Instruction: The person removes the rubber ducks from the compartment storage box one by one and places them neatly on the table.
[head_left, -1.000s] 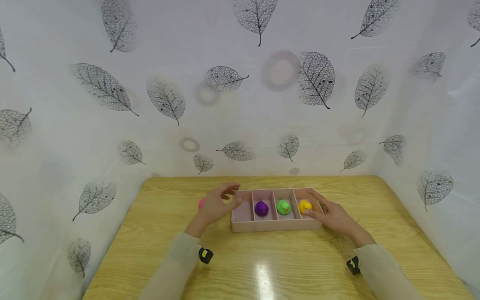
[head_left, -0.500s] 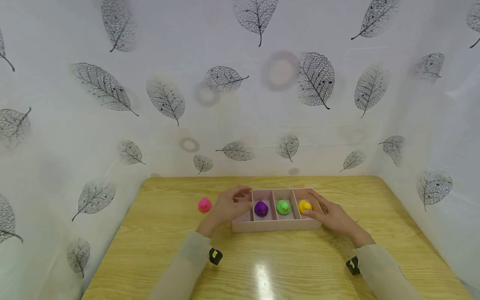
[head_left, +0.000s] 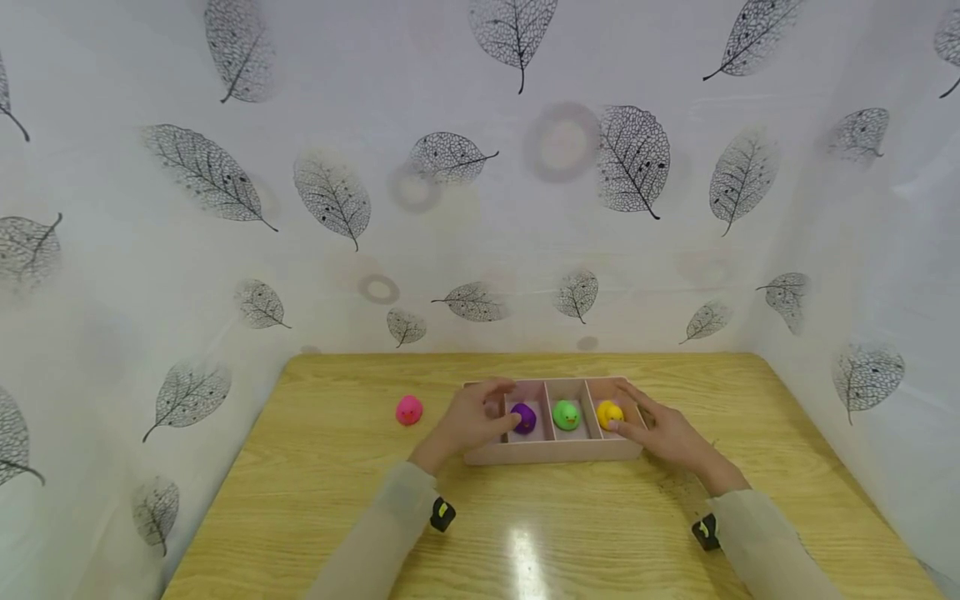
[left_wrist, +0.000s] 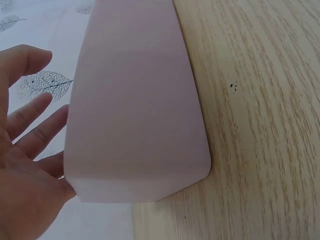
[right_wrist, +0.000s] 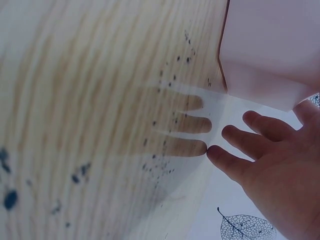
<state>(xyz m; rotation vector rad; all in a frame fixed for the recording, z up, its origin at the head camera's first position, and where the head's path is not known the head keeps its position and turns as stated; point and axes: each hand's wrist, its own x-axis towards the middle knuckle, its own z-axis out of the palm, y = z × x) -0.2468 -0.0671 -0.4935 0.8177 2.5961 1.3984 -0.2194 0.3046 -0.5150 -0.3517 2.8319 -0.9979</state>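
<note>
A pink tray [head_left: 555, 452] with four compartments lies on the wooden table. Its left compartment is under my left hand [head_left: 491, 410]; the others hold a purple duck [head_left: 524, 417], a green duck [head_left: 567, 414] and a yellow duck [head_left: 610, 412]. My left hand reaches over the tray's left end, its fingertips right at the purple duck. In the left wrist view the fingers [left_wrist: 30, 127] are straight and spread beside the tray wall [left_wrist: 135, 100]. My right hand [head_left: 637, 417] rests with straight fingers against the tray's right end. A pink duck [head_left: 408, 410] sits on the table left of the tray.
The wooden table [head_left: 337, 475] is walled on three sides by a white curtain [head_left: 480, 208] printed with leaves. In the right wrist view the right hand's fingers [right_wrist: 250, 145] lie spread next to the tray corner [right_wrist: 270, 45], with dark specks on the wood.
My left hand has moved right, from beside the tray to over its left compartment and up to the purple duck. The pink duck has come into view. The right hand stays put.
</note>
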